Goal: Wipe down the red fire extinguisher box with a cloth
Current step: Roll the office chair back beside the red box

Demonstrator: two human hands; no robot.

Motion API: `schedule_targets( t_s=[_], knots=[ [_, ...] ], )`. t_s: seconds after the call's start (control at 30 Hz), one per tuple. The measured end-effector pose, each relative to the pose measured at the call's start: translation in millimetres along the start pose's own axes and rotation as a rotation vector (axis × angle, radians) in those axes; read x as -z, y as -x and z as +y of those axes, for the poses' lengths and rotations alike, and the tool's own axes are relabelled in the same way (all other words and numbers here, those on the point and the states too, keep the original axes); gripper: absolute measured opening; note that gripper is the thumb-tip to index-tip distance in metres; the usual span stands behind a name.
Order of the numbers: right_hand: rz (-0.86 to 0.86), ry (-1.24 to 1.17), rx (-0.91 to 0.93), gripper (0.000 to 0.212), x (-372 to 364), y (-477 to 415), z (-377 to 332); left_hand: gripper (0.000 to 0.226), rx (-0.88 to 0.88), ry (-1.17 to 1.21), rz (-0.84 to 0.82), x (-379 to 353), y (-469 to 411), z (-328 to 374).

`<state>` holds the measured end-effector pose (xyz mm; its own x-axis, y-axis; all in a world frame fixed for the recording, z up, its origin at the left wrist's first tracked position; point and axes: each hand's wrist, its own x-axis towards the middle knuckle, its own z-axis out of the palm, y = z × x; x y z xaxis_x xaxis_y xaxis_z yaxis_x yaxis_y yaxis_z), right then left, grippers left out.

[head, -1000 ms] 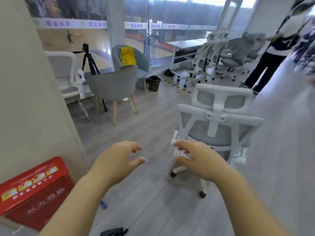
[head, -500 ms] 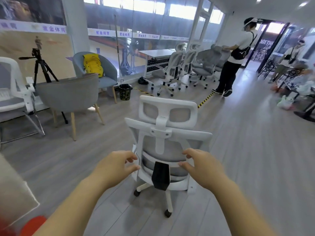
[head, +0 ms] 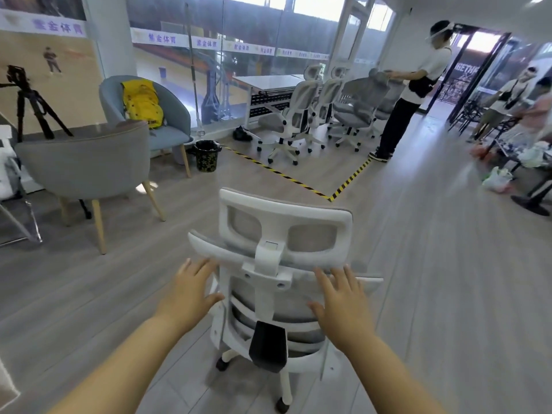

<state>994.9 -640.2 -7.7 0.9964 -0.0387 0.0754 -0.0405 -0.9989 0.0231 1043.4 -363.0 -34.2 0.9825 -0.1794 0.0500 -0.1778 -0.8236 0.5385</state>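
Red fire extinguisher box: it lies outside this view, so its place cannot be told. The left hand (head: 191, 291) and the right hand (head: 340, 303) both reach forward with fingers straight and spread, and neither holds anything. They flank the back of a white office chair (head: 265, 255) with grey mesh, which stands on the grey plank floor (head: 433, 279) right in front of the person. The left fingers lie by the left end of the backrest's upper bar and the right fingers overlap its right half; whether they touch it cannot be told.

Toward the floor's left edge stands a grey tub chair (head: 86, 162) on wooden legs, with a black tripod (head: 30, 106) behind it. Further back is a blue-grey armchair (head: 173, 121) with a yellow bag (head: 142, 103) on its seat, and a black bin (head: 206, 155) just beside it. Yellow-and-black tape (head: 286, 174) crosses the floor's middle. Beyond it, more white office chairs (head: 295, 115) cluster by a table (head: 268, 82), and a person in a white shirt (head: 418, 85) has their hands on one of them.
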Motion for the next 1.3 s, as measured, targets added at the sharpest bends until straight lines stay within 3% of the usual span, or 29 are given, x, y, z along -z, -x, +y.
schedule_targets(
  t_s=[0.13,0.27,0.4,0.57,0.83,1.03,1.3],
  knots=[
    [0.101,0.021,-0.012,0.066,-21.9,-29.9,1.6,0.077,-0.085,-0.068,-0.049,-14.3,-55.0,-9.7],
    [0.321,0.009,0.055,0.054,-42.9,-46.3,6.8,0.056,-0.218,-0.089,-0.030,-21.4,-93.3,-16.5],
    [0.416,0.024,0.138,0.037,-56.6,-56.1,7.5,0.048,-0.212,-0.032,-0.005,-23.3,-108.4,-30.2],
    [0.469,-0.009,0.172,0.039,-66.8,-74.3,5.7,0.048,-0.175,-0.016,0.004,-18.7,-124.6,-33.0],
    [0.522,-0.048,0.281,0.033,-72.0,-120.0,15.1,0.045,-0.082,-0.008,0.059,-19.9,-135.3,-34.5],
    [0.459,-0.114,0.388,0.050,-70.3,-170.7,19.7,0.044,0.027,0.011,0.119,-15.9,-137.1,-36.1],
    [0.402,-0.233,0.562,0.045,-68.0,-240.0,-13.5,0.039,0.252,0.025,0.236,-4.0,-134.5,-56.4]
  ],
)
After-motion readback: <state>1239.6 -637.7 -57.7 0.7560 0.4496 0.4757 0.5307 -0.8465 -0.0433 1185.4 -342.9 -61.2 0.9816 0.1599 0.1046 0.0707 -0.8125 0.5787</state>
